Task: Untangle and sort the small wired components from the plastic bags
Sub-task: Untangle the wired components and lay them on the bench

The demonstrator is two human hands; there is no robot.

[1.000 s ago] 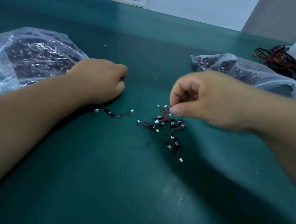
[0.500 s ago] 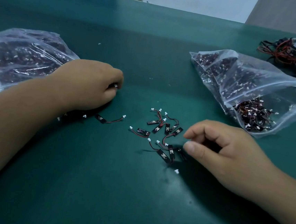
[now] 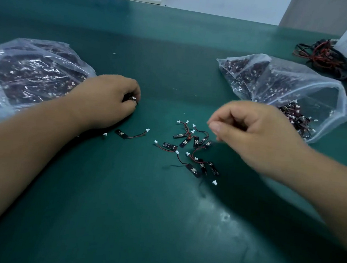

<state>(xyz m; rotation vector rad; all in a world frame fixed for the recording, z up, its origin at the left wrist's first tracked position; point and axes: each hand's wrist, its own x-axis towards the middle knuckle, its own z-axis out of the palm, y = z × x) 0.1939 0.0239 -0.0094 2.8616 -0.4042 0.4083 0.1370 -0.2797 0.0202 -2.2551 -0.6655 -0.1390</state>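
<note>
The left hand [image 3: 107, 101], nine o'clock of the pile [image 3: 192, 146], curls round components [image 3: 132, 99]; the right hand [image 3: 256, 137], at three o'clock, is curled but blurred, its grip unclear.

**Q:** What enters the figure from 8 o'clock?
**A:** (a) Left forearm [image 3: 29, 149], bare along its whole visible length. (b) Left hand [image 3: 107, 101], bare, with rounded knuckles.

**Q:** And from 4 o'clock?
**A:** (c) Right forearm [image 3: 331, 201], likewise bare up to the frame edge. (d) Right hand [image 3: 259, 135], bare, its outline slightly blurred. (e) Thumbnail [image 3: 215, 128], broad and trimmed short, at the hand's 9 o'clock side
</note>
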